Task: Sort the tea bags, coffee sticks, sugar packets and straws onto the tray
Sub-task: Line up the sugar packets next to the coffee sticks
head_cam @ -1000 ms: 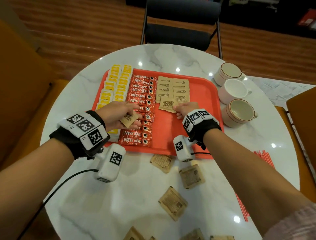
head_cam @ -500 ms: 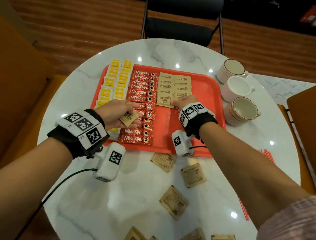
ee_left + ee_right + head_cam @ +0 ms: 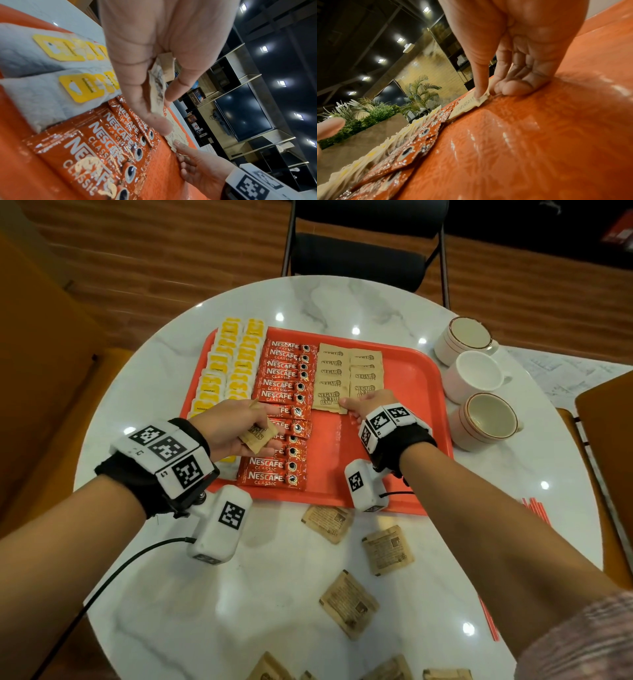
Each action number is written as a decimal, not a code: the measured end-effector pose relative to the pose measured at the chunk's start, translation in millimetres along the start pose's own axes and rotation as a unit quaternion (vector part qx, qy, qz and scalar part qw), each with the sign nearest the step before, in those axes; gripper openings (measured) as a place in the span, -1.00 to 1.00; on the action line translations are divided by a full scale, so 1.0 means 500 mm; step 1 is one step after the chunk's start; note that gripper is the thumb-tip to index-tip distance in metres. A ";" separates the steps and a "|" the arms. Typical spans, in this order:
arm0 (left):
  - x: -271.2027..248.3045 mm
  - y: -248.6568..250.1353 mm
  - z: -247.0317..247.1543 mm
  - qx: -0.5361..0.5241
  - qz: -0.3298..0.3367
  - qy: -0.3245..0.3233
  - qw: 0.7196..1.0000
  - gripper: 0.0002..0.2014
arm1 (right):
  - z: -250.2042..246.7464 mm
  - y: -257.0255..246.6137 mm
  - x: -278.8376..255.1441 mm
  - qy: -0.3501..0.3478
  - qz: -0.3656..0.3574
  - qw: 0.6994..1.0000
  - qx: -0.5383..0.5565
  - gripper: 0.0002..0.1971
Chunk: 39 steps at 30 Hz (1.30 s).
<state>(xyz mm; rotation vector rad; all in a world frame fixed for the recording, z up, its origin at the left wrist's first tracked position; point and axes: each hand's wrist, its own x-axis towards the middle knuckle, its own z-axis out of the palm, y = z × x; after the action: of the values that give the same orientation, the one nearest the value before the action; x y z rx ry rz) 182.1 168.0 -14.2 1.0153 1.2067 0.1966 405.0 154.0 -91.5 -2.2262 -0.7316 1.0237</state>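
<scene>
On the red tray (image 3: 404, 460) lie rows of yellow-tagged tea bags (image 3: 236, 361), red coffee sticks (image 3: 284, 392) and two columns of brown sugar packets (image 3: 363, 371). My right hand (image 3: 347, 407) rests on the tray and pinches the near corner of the front sugar packet (image 3: 327, 400) of the left column, thumb on top (image 3: 478, 93). Over the coffee sticks, my left hand (image 3: 269, 436) holds a few sugar packets (image 3: 255, 438) between thumb and fingers (image 3: 157, 86). Several loose sugar packets (image 3: 349, 604) lie on the table in front of the tray. Red straws (image 3: 537, 510) lie at the table's right edge.
Three cups (image 3: 474, 374) stand right of the tray on the round marble table (image 3: 154, 594). A black chair (image 3: 363, 254) stands beyond the table, with orange seats at both sides. The right part of the tray is bare.
My right hand has slid its tilted sugar packet forward and straightened it against the left sugar column. The left hand has stayed over the coffee sticks with its packets.
</scene>
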 end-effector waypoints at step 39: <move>-0.025 -0.007 0.154 0.075 0.040 -0.076 0.994 -0.95 | -0.113 0.053 -0.185 -0.217 -0.040 0.946 0.235 -0.87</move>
<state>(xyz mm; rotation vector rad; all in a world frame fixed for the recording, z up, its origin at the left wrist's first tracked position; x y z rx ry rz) 240.4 116.4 -8.4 1.1880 1.0550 0.0899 404.8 57.7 -34.8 -1.5681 -0.6642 1.4930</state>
